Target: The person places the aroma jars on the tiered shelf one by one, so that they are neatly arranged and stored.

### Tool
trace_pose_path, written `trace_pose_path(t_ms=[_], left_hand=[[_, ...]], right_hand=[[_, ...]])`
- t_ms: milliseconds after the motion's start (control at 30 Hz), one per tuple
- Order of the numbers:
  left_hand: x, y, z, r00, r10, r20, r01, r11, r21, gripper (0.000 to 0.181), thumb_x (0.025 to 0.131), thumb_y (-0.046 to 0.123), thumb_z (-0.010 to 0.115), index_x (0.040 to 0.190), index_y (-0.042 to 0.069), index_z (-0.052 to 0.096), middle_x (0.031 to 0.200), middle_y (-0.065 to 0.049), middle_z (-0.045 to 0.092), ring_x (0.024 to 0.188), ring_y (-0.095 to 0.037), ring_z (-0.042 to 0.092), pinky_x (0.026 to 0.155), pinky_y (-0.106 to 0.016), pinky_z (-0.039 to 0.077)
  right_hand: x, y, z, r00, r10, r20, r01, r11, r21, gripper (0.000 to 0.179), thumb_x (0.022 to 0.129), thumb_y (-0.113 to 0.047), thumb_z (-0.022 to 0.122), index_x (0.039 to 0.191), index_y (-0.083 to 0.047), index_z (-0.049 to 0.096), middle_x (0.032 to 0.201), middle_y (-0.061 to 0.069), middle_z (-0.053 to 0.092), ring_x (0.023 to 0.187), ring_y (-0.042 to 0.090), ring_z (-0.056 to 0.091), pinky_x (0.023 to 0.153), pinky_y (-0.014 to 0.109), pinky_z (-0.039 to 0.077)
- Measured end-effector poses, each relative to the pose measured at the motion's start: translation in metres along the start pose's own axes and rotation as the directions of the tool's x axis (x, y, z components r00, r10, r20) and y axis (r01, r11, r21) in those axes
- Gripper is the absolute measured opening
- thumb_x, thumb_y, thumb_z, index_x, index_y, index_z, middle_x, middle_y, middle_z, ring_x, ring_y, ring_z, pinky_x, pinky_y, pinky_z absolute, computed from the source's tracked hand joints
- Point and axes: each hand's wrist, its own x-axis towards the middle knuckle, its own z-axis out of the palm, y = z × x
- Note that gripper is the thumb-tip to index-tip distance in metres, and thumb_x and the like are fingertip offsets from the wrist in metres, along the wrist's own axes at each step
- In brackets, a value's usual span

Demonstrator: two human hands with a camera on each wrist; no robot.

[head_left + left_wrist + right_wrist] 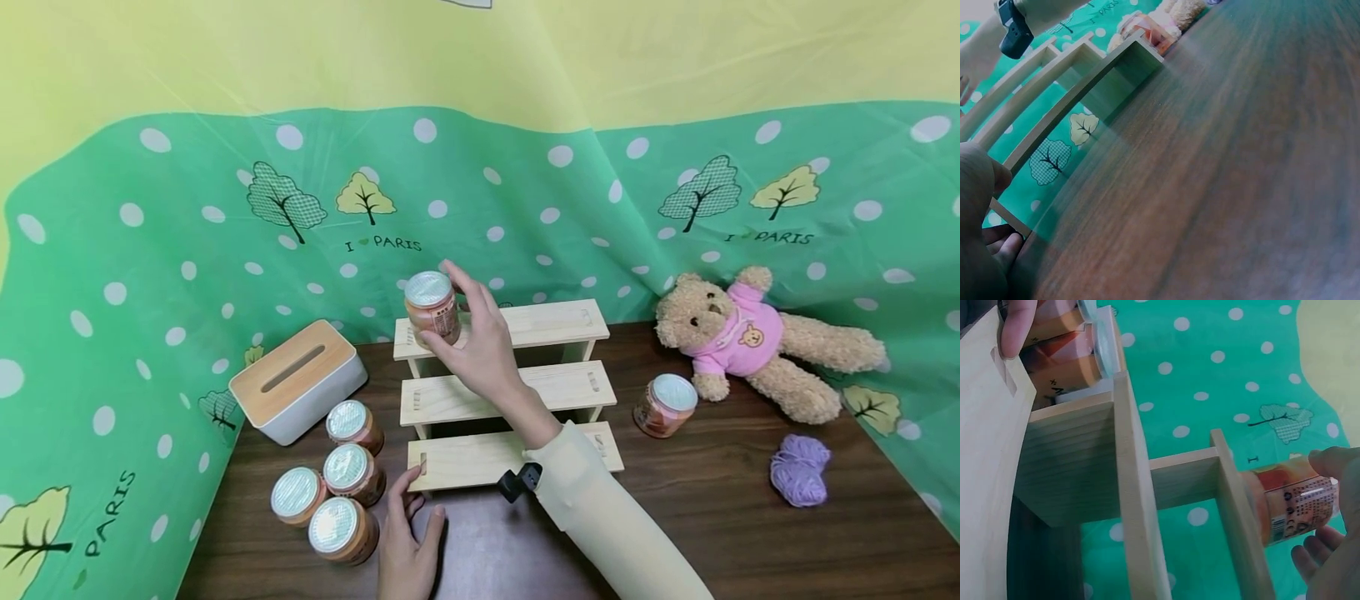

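Observation:
My right hand [480, 346] holds a glass jar [432, 312] with a silvery lid, thumb on one side and fingers on the other. The jar stands upright at the left end of the top step of a three-step wooden display rack [480, 458]. In the right wrist view, the base of the jar [1294, 500] meets the top board, and its printed label and barcode show. My left hand [411, 542] touches the left end of the lowest step with its fingertips, thumb held apart. The left wrist view shows its fingers [1002, 178] at the board's edge.
Several similar jars [347, 467] cluster left of the rack, beside a white tissue box [300, 379] with a wooden lid. Right of the rack are another jar [666, 406], a teddy bear [750, 342] in pink and purple yarn [800, 471]. A green patterned cloth [480, 183] hangs behind.

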Motion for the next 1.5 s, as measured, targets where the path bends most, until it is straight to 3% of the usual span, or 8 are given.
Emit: trace_pose_path(t_ms=[200,400,667,833,1000,1100,1267,1500], left_hand=[[-0.001,0.001,-0.001,1.000,-0.010,-0.001,0.010,1.000,-0.001,0.065,0.097,-0.001,0.080,0.154,0.010,0.053,0.152,-0.005,0.062,0.128,-0.016,0.065,0.105,-0.024,0.058],[0.000,0.002,-0.001,1.000,-0.026,0.014,0.026,1.000,0.002,0.064,0.098,0.001,0.080,0.155,0.010,0.052,0.153,-0.005,0.062,0.128,-0.019,0.065,0.105,-0.030,0.059],[0.002,0.002,-0.002,1.000,-0.015,0.017,0.015,1.000,0.016,0.063,0.100,0.004,0.080,0.156,0.011,0.051,0.154,-0.005,0.061,0.129,-0.021,0.065,0.105,-0.033,0.060],[0.001,0.002,-0.002,1.000,-0.021,0.016,0.021,1.000,0.009,0.064,0.099,0.002,0.080,0.155,0.011,0.051,0.153,-0.004,0.061,0.128,-0.019,0.065,0.106,-0.029,0.059],[0.001,0.002,-0.001,0.999,-0.026,0.021,0.026,1.000,0.003,0.063,0.100,0.003,0.079,0.156,0.012,0.051,0.153,-0.004,0.061,0.129,-0.020,0.064,0.106,-0.031,0.059],[0.001,0.002,-0.001,0.999,-0.041,0.027,0.041,0.999,-0.001,0.063,0.100,0.003,0.079,0.156,0.012,0.051,0.153,-0.003,0.061,0.131,-0.020,0.064,0.107,-0.031,0.059],[0.002,0.003,-0.002,0.999,-0.047,0.026,0.047,0.999,-0.003,0.063,0.099,0.002,0.079,0.156,0.012,0.051,0.153,-0.004,0.061,0.130,-0.020,0.064,0.107,-0.032,0.059],[0.002,0.001,-0.001,0.999,-0.033,0.021,0.034,0.999,-0.010,0.063,0.099,0.002,0.079,0.155,0.011,0.052,0.153,-0.003,0.061,0.131,-0.020,0.064,0.107,-0.030,0.058]], right_hand=[[-0.002,-0.009,-0.007,0.999,-0.018,-0.029,0.019,0.999,0.031,0.093,0.090,-0.010,0.093,0.168,-0.011,0.043,0.149,0.021,0.060,0.135,0.042,0.060,0.108,0.058,0.056],[-0.013,-0.016,-0.016,0.996,-0.021,-0.084,0.025,0.998,0.057,0.090,0.091,-0.011,0.093,0.167,-0.012,0.045,0.149,0.020,0.061,0.140,0.032,0.059,0.112,0.048,0.055],[-0.036,-0.011,-0.028,0.973,-0.052,-0.226,0.082,0.989,0.127,0.081,0.089,0.000,0.090,0.159,-0.001,0.051,0.140,0.022,0.065,0.131,0.035,0.064,0.106,0.050,0.059],[-0.048,-0.008,-0.036,0.960,-0.053,-0.276,0.101,0.982,0.162,0.073,0.087,0.008,0.087,0.153,0.003,0.055,0.132,0.025,0.067,0.125,0.037,0.066,0.102,0.042,0.059],[-0.061,-0.011,-0.046,0.953,-0.026,-0.301,0.100,0.967,0.234,0.068,0.087,0.017,0.081,0.149,0.007,0.056,0.129,0.026,0.065,0.122,0.029,0.066,0.100,0.035,0.058],[-0.067,-0.015,-0.051,0.946,-0.028,-0.324,0.116,0.960,0.255,0.062,0.089,0.016,0.079,0.146,0.009,0.056,0.124,0.028,0.066,0.119,0.023,0.067,0.099,0.030,0.057],[-0.075,-0.016,-0.058,0.929,-0.064,-0.365,0.165,0.954,0.252,0.053,0.091,0.012,0.077,0.139,0.014,0.057,0.115,0.029,0.067,0.112,0.023,0.070,0.097,0.030,0.058],[-0.088,-0.013,-0.068,0.922,-0.103,-0.374,0.207,0.946,0.250,0.048,0.096,0.002,0.079,0.135,0.020,0.057,0.116,0.019,0.071,0.113,0.019,0.070,0.096,0.030,0.057]])
